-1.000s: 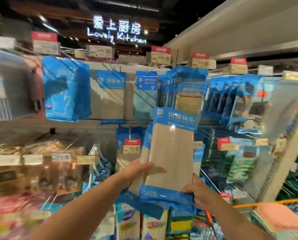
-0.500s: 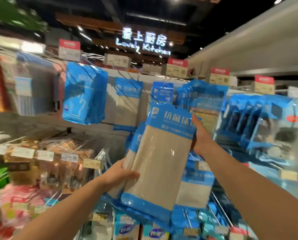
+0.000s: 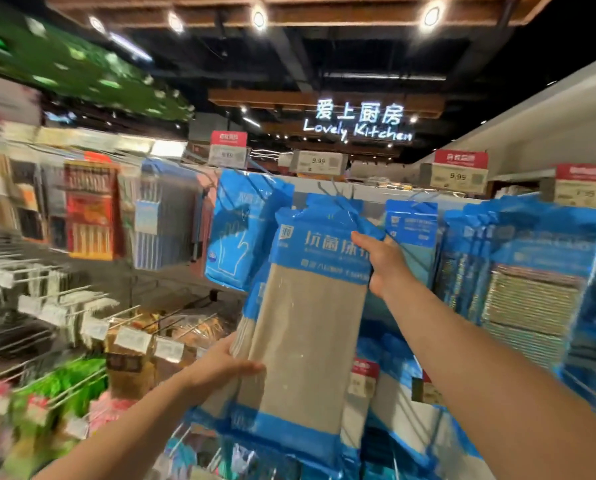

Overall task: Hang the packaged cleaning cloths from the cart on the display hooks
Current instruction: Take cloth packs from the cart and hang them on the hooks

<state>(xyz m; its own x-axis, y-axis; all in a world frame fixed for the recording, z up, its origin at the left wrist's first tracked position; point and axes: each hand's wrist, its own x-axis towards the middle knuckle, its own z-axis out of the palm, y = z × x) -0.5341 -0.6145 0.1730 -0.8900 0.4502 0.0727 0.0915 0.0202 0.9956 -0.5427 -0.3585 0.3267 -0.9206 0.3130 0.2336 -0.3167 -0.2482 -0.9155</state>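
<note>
- both hands hold a stack of packaged cleaning cloths (image 3: 307, 341) up in front of the display — beige cloth, blue header and blue bottom band.
- left hand (image 3: 220, 367) grips the stack's lower left edge, fingers wrapped behind, thumb across the front.
- right hand (image 3: 381, 263) is closed on the top right corner by the blue header.
- pack tops sit just below the display hooks (image 3: 334, 192) on the upper row; can't tell if any hole is on a hook yet.
- blue glove packs (image 3: 244, 237) hang just left, scrubber packs (image 3: 528, 289) to the right.
- price tags (image 3: 319, 162) sit above the hooks; "lovely kitchen" sign (image 3: 357, 124) glows behind.
</note>
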